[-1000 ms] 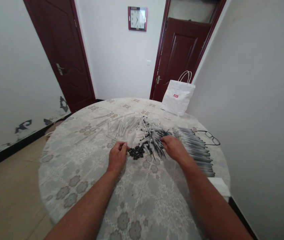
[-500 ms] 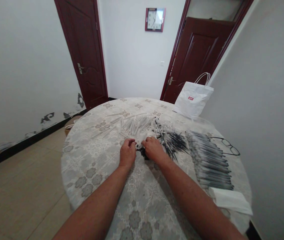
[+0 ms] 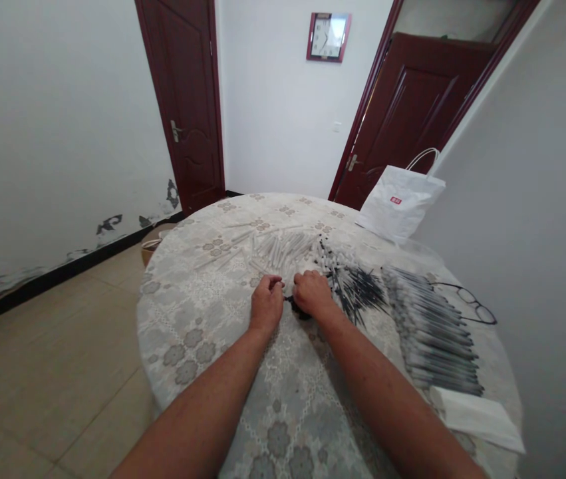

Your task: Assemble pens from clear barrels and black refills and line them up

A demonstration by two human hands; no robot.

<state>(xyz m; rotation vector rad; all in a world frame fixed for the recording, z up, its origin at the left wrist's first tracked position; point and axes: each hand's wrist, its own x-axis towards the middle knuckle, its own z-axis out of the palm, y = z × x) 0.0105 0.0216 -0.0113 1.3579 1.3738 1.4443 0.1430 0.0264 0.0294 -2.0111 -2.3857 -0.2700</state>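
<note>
My left hand [image 3: 267, 307] rests at the middle of the table with its fingers curled together; whatever they pinch is too small to tell. Just to its right is my right hand [image 3: 313, 296], also closed, its fingertips bent down over a small pile of black parts [image 3: 303, 314], which it partly hides. Beyond both hands lie several clear pen barrels [image 3: 283, 249] in a loose spread. Small white and black pieces [image 3: 332, 254] are heaped to the right of these. Thin dark pen refills [image 3: 365, 287] fan out beside my right hand.
A long row of pens [image 3: 437, 332] lies on the right, with eyeglasses [image 3: 469, 299] beyond it. Near them is a folded white packet [image 3: 479, 418]. A white paper bag [image 3: 402, 203] stands at the back right of the round table, covered by a patterned cloth [image 3: 187, 346].
The whole view has shifted, so everything appears farther right. My right hand's fingers have drawn in a little over the black parts; my left hand stays much the same.
</note>
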